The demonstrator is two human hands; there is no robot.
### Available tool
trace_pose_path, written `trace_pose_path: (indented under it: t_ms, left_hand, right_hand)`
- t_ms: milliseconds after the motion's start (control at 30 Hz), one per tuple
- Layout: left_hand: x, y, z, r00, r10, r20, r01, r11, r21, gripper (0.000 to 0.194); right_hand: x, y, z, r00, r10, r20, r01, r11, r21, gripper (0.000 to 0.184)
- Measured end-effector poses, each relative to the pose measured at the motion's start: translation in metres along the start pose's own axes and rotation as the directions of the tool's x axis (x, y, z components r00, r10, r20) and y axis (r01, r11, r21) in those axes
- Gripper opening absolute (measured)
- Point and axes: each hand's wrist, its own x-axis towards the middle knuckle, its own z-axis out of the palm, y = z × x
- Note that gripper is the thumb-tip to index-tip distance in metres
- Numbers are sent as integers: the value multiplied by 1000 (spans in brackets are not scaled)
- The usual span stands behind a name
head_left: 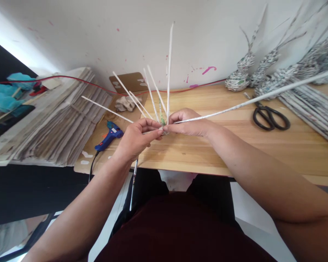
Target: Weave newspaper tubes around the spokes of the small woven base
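Observation:
Between my hands, above the front of the wooden table (207,149), is a small woven base (165,131) of rolled paper sticks. Several pale paper sticks (152,95) fan up and outward from it, and one points down past the table edge. My left hand (142,136) is closed on the left side of the base, thumb and fingers pinching it. With thumb and fingertips my right hand (187,123) pinches the right side, where a long paper stick (235,106) runs out to the far right. My fingers cover much of the weave.
A blue glue gun (108,137) lies on cardboard at the left, beside a tall stack of newspapers (60,120). Black-handled scissors (271,117) rest at the right, near several woven paper vases (237,78) and a bundle of paper sticks (311,109). A red cable (79,79) runs along the wall.

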Motion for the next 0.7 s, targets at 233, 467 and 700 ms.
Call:
trace_pose_path:
  t_ms: [233,467,700]
  left_hand:
    - [6,-6,0,998,21,-67,-25,998,-55,38]
    - [7,-6,-8,998,-30,-47,25,994,-107,45]
    - [5,-7,-11,997,-62,-44,56,991,-121,45]
  right_hand:
    - [1,2,-5,997,16,77,-19,999,42,28]
    - [1,0,-12,983,129,130,-165,931,326,17]
    - [-1,1,-19,993,96,73,-117,914,389,18]
